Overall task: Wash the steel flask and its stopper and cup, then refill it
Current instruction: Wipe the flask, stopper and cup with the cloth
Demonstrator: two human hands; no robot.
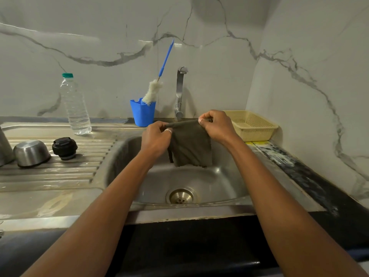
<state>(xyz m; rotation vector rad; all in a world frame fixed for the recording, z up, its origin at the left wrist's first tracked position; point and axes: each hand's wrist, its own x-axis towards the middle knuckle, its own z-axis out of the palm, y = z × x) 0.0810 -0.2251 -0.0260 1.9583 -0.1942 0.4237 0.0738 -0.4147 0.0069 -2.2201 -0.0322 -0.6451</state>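
Left hand point(157, 136) and right hand point(217, 126) each pinch the top edge of a dark cloth point(191, 146) above the sink point(219, 182), while well left of them cup point(32, 152), stopper point(64, 148) and flask point(4, 150) stand on the drainer point(60, 176), seemingly washed, refill pending.

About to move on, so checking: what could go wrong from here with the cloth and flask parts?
1. The cloth, gripped by the left hand and right hand, hangs low into the sink; its hem may pick up basin grime.
2. Reaching left for the cup or stopper, an arm could tip the water bottle.
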